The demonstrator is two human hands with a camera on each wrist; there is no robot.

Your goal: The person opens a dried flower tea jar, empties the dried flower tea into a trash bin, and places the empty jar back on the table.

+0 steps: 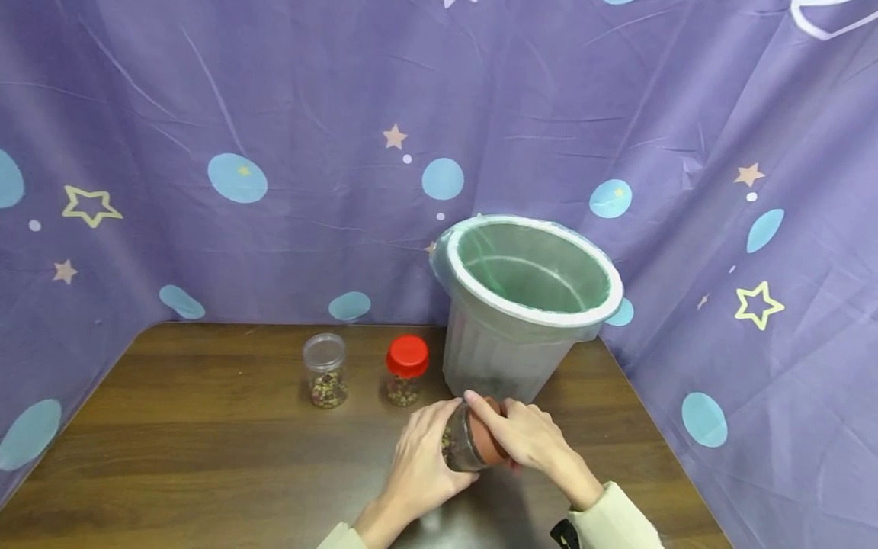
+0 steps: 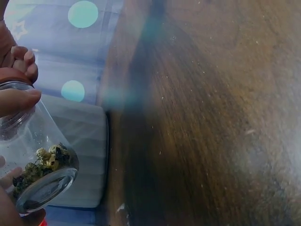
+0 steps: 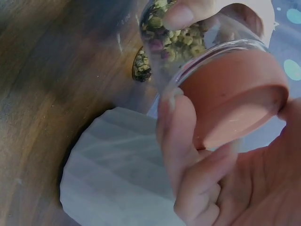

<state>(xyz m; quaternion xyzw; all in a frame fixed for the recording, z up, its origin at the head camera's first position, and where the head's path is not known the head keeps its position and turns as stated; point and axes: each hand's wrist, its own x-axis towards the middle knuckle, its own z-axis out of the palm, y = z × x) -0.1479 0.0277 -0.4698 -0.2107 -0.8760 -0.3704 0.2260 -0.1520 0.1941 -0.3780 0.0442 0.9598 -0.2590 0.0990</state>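
A person's left hand (image 1: 421,469) wraps a clear jar (image 1: 458,446), thumb and fingers gripping its glass wall, while the right hand (image 1: 531,438) curls its fingers about the terracotta-coloured lid (image 1: 485,441); neither of the hands lies spread. The jar is held between them at a tilt, lid toward the right, in front of the bin, with dried flowers (image 2: 44,165) slumped toward its base in the left wrist view. The lid sits on the mouth, and the work in hand looks like a turn of it, though whether it is being loosened or tightened cannot be told. Done well, that calls for a still left hand low on the glass, even pressure around the lid's edge and a steady wrist on the right (squeezing harder seems unlikely to help smooth glass). Keeping the mouth higher than the base would be prudent, since a lid that frees suddenly could scatter the contents. Beyond stands the grey bin (image 1: 483,351), its mouth open; to its left, a red-lidded jar (image 1: 406,358) and a clear-lidded jar (image 1: 325,374) share the wooden bench (image 1: 206,442), backed by a purple curtain (image 1: 309,191) patterned with stars.
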